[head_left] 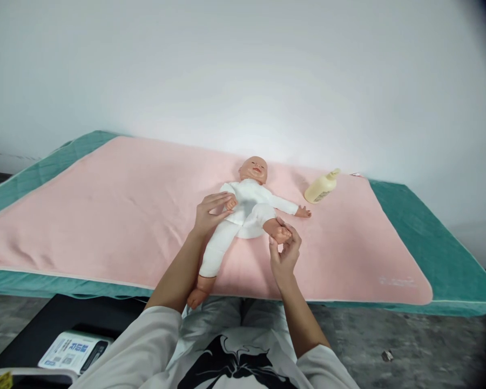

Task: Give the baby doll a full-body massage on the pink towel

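A baby doll (pixel 249 197) with a white cloth body lies on its back on a pink mat (pixel 146 189), its head toward the wall. My left hand (pixel 211 212) is closed round the doll's hand at the left of its body, fingers above and thumb below. With my right hand (pixel 285 249) I grip the doll's foot on the right, and that leg is bent and raised. The doll's other leg stretches toward me, its foot over the front edge. Its other arm lies out to the right, near a pale yellow pump bottle (pixel 321 188).
The mat lies on a green-covered table (pixel 429 243) against a white wall. Below its front edge at the left is a black surface (pixel 101 313) with a white labelled package (pixel 73 351). A small scrap (pixel 387 355) lies on the grey floor at the right.
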`<state>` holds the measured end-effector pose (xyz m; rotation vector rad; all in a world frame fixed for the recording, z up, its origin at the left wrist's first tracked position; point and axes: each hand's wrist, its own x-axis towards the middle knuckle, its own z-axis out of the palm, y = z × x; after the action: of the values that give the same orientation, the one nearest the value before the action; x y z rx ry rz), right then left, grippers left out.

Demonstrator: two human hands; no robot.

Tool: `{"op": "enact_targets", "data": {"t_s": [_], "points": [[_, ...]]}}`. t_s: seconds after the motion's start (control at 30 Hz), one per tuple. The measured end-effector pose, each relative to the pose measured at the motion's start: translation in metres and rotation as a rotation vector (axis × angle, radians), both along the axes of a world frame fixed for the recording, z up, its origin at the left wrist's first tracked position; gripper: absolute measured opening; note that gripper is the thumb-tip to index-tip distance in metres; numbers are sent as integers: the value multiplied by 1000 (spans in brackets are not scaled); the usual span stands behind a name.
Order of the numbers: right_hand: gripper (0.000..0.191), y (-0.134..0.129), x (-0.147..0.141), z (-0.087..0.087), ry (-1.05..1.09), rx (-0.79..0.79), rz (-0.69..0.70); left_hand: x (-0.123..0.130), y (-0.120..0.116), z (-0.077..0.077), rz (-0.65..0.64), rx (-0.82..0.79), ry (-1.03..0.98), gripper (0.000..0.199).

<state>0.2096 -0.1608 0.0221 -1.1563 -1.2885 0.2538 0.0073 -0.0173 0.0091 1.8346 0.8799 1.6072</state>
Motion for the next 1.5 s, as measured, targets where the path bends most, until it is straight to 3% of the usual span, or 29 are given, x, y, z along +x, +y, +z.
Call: {"op": "enact_targets", "data": {"t_s": [0.17, 0.33, 0.47, 0.67, 0.83, 1.2, 1.5], "points": [[43, -10, 2, -5, 5, 41, 14, -4, 0, 5, 117, -219, -274, 38], [42, -31, 3, -19, -12, 36, -50, -14, 14, 4, 181, -319, -567, 32], [44, -57, 4, -45, -3, 27, -67, -30, 29, -6, 328, -543, -840, 27], [44, -100, 4, -96, -95, -66, -85, -48, 42, -17, 398, -807, -1148, 14], [42, -121, 6, -114, -102, -190, -121, -47, 41, -15, 410, -818, -1154, 15], [53, -122, 19, -124, -338, -257, -129, -43, 36, -6, 395, -850, -1175, 13], [48, -125, 15, -126, -163, -259, -125, -51, 42, -23, 284, -761, -1056, 7]]}}
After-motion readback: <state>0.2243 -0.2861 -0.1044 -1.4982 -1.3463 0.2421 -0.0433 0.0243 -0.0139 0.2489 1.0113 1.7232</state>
